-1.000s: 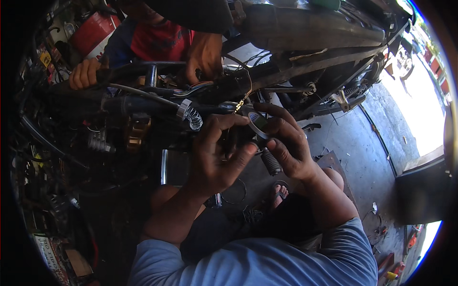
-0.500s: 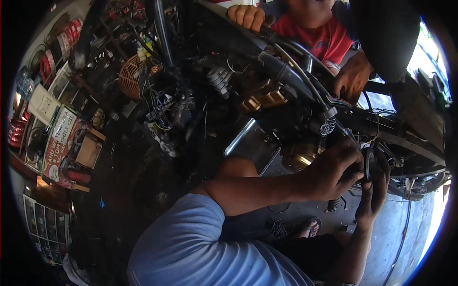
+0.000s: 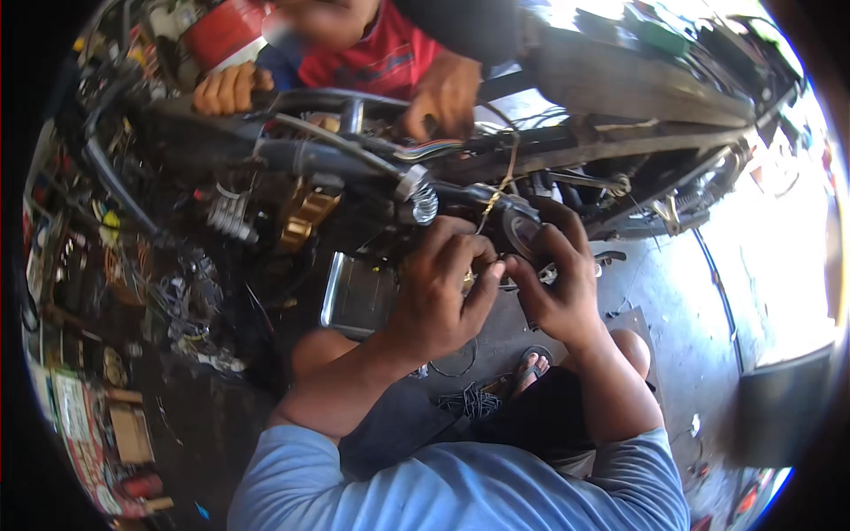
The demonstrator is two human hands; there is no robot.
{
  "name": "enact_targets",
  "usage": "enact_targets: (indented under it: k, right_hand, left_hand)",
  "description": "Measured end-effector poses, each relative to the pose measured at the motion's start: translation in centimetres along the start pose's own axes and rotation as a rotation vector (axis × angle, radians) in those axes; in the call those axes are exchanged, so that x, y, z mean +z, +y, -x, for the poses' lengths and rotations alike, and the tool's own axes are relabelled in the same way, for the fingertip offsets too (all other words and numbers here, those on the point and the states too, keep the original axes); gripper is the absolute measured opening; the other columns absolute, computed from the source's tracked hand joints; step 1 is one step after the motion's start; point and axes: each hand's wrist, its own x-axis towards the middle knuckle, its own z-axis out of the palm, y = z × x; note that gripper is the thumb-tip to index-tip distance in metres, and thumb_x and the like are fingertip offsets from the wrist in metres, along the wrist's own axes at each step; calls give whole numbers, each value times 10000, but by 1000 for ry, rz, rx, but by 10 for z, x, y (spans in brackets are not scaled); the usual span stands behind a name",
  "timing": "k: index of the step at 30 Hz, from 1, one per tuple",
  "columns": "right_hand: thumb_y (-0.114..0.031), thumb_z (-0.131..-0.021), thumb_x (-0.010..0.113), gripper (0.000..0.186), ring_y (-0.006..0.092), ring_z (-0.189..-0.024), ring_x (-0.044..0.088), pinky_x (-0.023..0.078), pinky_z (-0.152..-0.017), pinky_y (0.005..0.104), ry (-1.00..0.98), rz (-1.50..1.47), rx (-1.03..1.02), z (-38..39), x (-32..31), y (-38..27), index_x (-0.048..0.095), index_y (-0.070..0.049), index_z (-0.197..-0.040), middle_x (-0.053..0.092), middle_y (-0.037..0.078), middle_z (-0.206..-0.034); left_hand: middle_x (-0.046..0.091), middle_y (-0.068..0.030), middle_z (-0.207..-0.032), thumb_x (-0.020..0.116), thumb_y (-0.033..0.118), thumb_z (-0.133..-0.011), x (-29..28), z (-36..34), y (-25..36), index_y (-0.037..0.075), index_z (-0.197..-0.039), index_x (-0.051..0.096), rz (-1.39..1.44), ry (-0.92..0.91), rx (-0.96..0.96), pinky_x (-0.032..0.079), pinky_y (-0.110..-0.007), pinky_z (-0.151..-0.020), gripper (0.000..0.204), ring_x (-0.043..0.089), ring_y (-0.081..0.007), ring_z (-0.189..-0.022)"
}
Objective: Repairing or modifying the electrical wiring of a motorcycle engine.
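Both my hands work close together beside a motorcycle frame (image 3: 310, 159). My right hand (image 3: 562, 283) has its fingers closed around a round dark part with a ring-shaped face (image 3: 521, 230). Just left of it, my left hand (image 3: 443, 288) is closed in a pinch, thumb tip nearly meeting the right thumb. What sits between these fingertips is too small and hidden to name. A bare coil spring (image 3: 426, 203) hangs from a cable end (image 3: 413, 183) above my left hand. Behind the round part a thin yellowish wire (image 3: 492, 202) runs down from the frame.
Across the frame, a person in a red shirt (image 3: 376, 53) rests one hand (image 3: 228, 88) on it; the other hand (image 3: 445, 97) is by coloured wires (image 3: 429, 149). A metal tray (image 3: 332, 292) lies beneath. A gold engine part (image 3: 310, 211) and tangled wiring (image 3: 195, 301) are left.
My view has swung to the right, so the motorcycle and tray appear farther left. Both hands stay at the round part, with the fingertips drawn together below it.
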Motion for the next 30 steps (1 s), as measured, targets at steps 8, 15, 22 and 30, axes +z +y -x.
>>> enact_targets:
  k: [8,15,22,30]
  right_hand:
    - [-219,-927,706,282,256,-950,602,470,-846,372,63,-570,279,-1,-13,32,588,33,-882,595,152,-1013]
    - [-282,-923,707,332,212,-892,580,462,-825,361,-7,-669,267,0,6,32,664,44,-968,607,122,-917]
    - [-293,-919,735,343,188,-908,606,474,-824,339,-15,-740,379,-2,10,34,691,40,-992,632,115,-922]
    - [-253,-995,682,330,105,-889,621,518,-761,268,-187,-731,281,-6,13,44,629,32,-1154,648,45,-1009]
  left_hand:
    - [679,-117,-929,583,160,-1034,9,-3,9,-8,-1184,627,245,113,-438,512,-320,-731,228,665,-194,-808]
    - [622,10,-865,586,174,-1051,19,-4,-8,12,-1206,621,468,-68,-528,426,-180,-630,227,527,-9,-719]
    - [600,23,-836,604,174,-1040,25,-2,-17,2,-1134,612,637,-1,-646,343,-171,-547,197,437,-1,-620]
    - [651,-22,-929,627,210,-1033,32,-5,-7,2,-1158,591,770,90,-676,364,-176,-550,245,467,-9,-648]
